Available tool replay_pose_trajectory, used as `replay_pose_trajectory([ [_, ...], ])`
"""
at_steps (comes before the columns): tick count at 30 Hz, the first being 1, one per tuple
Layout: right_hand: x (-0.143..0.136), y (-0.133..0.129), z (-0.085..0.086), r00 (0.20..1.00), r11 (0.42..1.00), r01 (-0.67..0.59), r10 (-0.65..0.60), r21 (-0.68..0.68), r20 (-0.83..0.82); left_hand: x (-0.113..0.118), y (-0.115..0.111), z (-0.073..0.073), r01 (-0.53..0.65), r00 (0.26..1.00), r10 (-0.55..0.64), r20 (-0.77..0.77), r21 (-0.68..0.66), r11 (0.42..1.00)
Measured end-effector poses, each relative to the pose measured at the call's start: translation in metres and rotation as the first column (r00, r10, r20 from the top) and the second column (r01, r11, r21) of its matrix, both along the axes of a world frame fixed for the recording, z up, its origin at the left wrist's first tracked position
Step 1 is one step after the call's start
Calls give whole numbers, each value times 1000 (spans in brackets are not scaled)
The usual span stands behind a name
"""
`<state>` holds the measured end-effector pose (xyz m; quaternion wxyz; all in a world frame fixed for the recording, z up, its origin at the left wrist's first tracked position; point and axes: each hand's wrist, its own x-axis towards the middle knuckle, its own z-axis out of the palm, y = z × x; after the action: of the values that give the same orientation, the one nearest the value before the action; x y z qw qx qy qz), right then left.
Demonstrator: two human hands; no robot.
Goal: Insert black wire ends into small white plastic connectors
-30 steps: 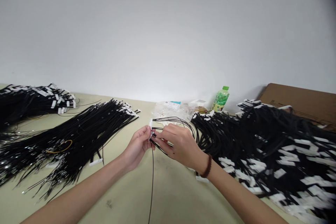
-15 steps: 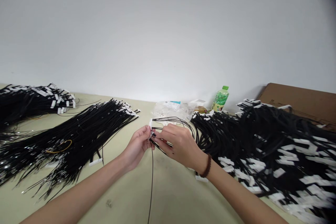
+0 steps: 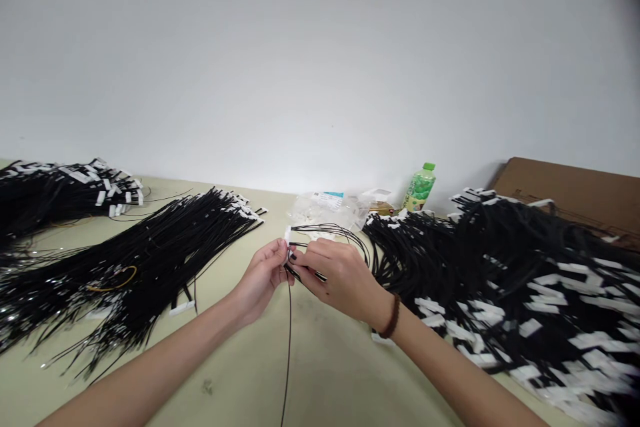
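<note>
My left hand (image 3: 267, 273) is closed on a white connector (image 3: 287, 234), whose upper end sticks out above the thumb. Several black wires run from the connector to the right in a loop. My right hand (image 3: 335, 273) pinches a thin black wire (image 3: 289, 347) against the connector's right side; the wire's long part hangs down toward the front edge of the view. The fingertips of both hands nearly meet, and the wire's tip is hidden between them.
Bundles of black wires (image 3: 165, 247) lie at the left. A large heap of wires with white connectors (image 3: 545, 293) fills the right. Behind are a clear plastic bag (image 3: 320, 210), a green-capped bottle (image 3: 420, 188) and brown cardboard (image 3: 570, 190).
My right hand has shifted very slightly at the connector. The hanging wire's lower part has moved a little to the left. Both hands keep their grips.
</note>
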<state>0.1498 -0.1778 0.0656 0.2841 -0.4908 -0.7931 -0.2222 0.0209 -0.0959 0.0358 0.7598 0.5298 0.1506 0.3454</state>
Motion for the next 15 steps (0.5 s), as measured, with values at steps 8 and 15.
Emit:
replay_pose_trajectory([
  [8, 0, -1, -1, 1000, 1000, -9, 9, -6, -3, 0, 0, 0, -2, 1000, 2, -6, 7, 1000],
  [15, -1, 0, -1, 1000, 1000, -11, 11, -2, -2, 0, -1, 1, -12, 1000, 12, 4, -15, 1000],
])
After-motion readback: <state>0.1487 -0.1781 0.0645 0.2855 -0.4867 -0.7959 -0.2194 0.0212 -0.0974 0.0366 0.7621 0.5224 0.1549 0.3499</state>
